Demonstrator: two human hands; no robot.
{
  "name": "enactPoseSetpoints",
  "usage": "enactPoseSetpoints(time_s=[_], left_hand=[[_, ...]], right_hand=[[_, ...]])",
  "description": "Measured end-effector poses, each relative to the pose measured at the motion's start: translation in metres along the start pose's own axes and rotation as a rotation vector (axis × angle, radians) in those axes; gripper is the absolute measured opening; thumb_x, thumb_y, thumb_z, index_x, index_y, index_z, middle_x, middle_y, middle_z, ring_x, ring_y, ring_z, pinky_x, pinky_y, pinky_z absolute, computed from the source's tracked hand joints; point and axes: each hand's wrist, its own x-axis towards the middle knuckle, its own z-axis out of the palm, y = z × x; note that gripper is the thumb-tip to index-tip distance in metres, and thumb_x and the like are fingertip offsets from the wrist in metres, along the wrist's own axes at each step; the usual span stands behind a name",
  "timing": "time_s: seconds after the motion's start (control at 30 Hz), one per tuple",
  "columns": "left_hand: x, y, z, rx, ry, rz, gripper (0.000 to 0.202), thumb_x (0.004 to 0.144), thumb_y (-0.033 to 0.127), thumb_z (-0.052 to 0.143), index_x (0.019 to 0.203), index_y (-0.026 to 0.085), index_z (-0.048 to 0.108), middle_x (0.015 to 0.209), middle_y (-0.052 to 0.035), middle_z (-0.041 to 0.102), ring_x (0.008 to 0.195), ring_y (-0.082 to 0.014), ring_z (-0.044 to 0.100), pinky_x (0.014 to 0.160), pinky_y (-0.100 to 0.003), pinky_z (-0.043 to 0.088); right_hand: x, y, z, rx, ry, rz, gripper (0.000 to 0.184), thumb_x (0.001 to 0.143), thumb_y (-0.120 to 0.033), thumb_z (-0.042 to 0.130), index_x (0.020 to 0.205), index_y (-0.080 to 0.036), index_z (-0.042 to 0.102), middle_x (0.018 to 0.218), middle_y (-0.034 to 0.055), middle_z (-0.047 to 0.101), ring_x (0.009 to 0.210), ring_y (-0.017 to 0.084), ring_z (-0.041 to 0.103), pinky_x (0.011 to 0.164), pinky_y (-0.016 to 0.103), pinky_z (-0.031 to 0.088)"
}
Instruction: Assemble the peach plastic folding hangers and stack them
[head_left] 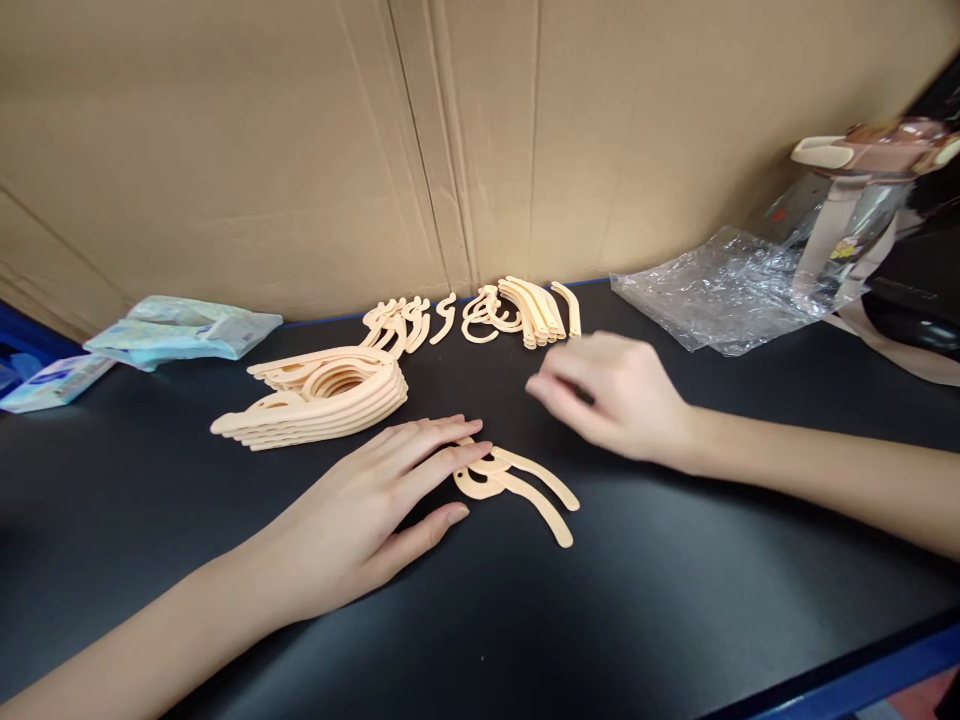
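Note:
My left hand (375, 505) lies with its fingers stretched out, the fingertips resting on a peach plastic folding hanger piece (525, 480) with two curved arms pointing right. The end under my fingers is partly hidden. My right hand (611, 395) is above the table to the right, fingers curled and thumb and forefinger drawn together. It is slightly blurred, and I cannot make out anything in it. Just behind it are a bundle of curved hanger arms (531, 312) and a single hanger arm (568, 308). Left of my left hand is a neat stack of hanger pieces (319, 400).
Small hooked pieces (397, 322) and ring-like hooks (487, 315) lie along the back, before a cardboard wall (285, 150). Tissue packs (184, 330) are at the left. Crumpled clear plastic (727, 290) and a strapped bottle (862, 210) stand at the right of the black table (480, 620).

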Motion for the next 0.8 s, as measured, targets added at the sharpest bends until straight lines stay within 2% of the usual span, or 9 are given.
enactPoseSetpoints(time_s=[0.07, 0.13, 0.23, 0.27, 0.37, 0.53, 0.6, 0.7, 0.8], left_hand=[[0.0, 0.0, 0.0, -0.009, 0.006, 0.004, 0.037, 0.103, 0.031, 0.044, 0.139, 0.029, 0.047, 0.148, -0.0021, 0.05, 0.137, -0.0194, 0.045, 0.114, -0.036, 0.037], [0.0, 0.001, 0.0, -0.015, 0.011, 0.006, 0.037, 0.103, 0.031, 0.043, 0.139, 0.03, 0.047, 0.147, -0.0017, 0.051, 0.137, -0.0187, 0.046, 0.114, -0.035, 0.038], [0.0, 0.0, 0.0, -0.018, 0.017, 0.003, 0.037, 0.103, 0.031, 0.044, 0.14, 0.03, 0.047, 0.147, -0.0018, 0.052, 0.136, -0.0194, 0.047, 0.114, -0.035, 0.039], [0.0, 0.0, 0.0, -0.018, 0.018, 0.0, 0.038, 0.102, 0.031, 0.044, 0.14, 0.03, 0.047, 0.147, -0.0021, 0.052, 0.136, -0.02, 0.047, 0.113, -0.036, 0.039], [0.0, -0.001, 0.0, -0.02, 0.012, 0.013, 0.038, 0.102, 0.031, 0.045, 0.14, 0.029, 0.048, 0.146, -0.0031, 0.053, 0.135, -0.0215, 0.049, 0.112, -0.037, 0.041], [0.0, -0.001, 0.0, -0.011, 0.006, 0.009, 0.037, 0.103, 0.032, 0.043, 0.14, 0.03, 0.047, 0.147, -0.0015, 0.051, 0.136, -0.0196, 0.046, 0.114, -0.035, 0.037], [0.0, -0.001, 0.0, -0.006, 0.001, 0.001, 0.037, 0.103, 0.032, 0.042, 0.14, 0.03, 0.047, 0.148, -0.0008, 0.05, 0.137, -0.0187, 0.045, 0.115, -0.035, 0.036], [0.0, 0.0, 0.0, -0.002, -0.008, 0.004, 0.037, 0.103, 0.032, 0.042, 0.14, 0.03, 0.046, 0.148, -0.0007, 0.05, 0.137, -0.0183, 0.045, 0.115, -0.034, 0.035], [0.0, 0.0, -0.001, 0.003, -0.006, 0.007, 0.037, 0.103, 0.032, 0.042, 0.14, 0.03, 0.046, 0.149, -0.0007, 0.049, 0.137, -0.0182, 0.045, 0.115, -0.034, 0.035]], right_hand=[[0.009, 0.024, -0.001, -0.052, 0.145, 0.101, 0.025, 0.097, -0.027, 0.04, 0.09, -0.018, 0.063, 0.085, 0.0083, 0.067, 0.081, 0.022, 0.059, 0.077, 0.034, 0.041], [0.016, 0.05, 0.001, -0.116, 0.144, 0.19, 0.028, 0.095, -0.022, 0.039, 0.105, -0.016, 0.064, 0.098, 0.0116, 0.068, 0.093, 0.026, 0.06, 0.083, 0.039, 0.045], [0.021, 0.084, 0.008, -0.094, -0.044, 0.178, 0.038, 0.094, -0.02, 0.037, 0.121, -0.016, 0.064, 0.13, 0.0128, 0.06, 0.118, 0.028, 0.057, 0.099, 0.041, 0.044], [0.022, 0.091, 0.009, -0.062, -0.108, 0.181, 0.04, 0.094, -0.02, 0.036, 0.123, -0.018, 0.063, 0.132, 0.0108, 0.059, 0.12, 0.026, 0.056, 0.101, 0.041, 0.044], [0.022, 0.099, 0.009, -0.051, -0.148, 0.204, 0.04, 0.096, -0.02, 0.034, 0.118, -0.02, 0.067, 0.129, 0.0085, 0.061, 0.115, 0.024, 0.06, 0.099, 0.04, 0.046], [0.024, 0.087, -0.002, -0.226, -0.142, 0.282, 0.03, 0.094, -0.03, 0.047, 0.08, -0.016, 0.069, 0.096, 0.0099, 0.066, 0.08, 0.022, 0.064, 0.074, 0.035, 0.047], [0.025, 0.085, -0.004, -0.273, -0.137, 0.322, 0.024, 0.092, -0.032, 0.054, 0.083, -0.016, 0.069, 0.093, 0.0089, 0.065, 0.074, 0.021, 0.062, 0.068, 0.033, 0.044], [0.025, 0.087, -0.005, -0.317, -0.148, 0.345, 0.022, 0.091, -0.031, 0.056, 0.101, -0.016, 0.069, 0.1, 0.0098, 0.065, 0.079, 0.022, 0.063, 0.066, 0.031, 0.041], [0.025, 0.09, -0.01, -0.349, -0.238, 0.354, 0.016, 0.089, -0.025, 0.055, 0.09, -0.017, 0.069, 0.091, 0.0087, 0.066, 0.074, 0.021, 0.062, 0.061, 0.03, 0.038]])
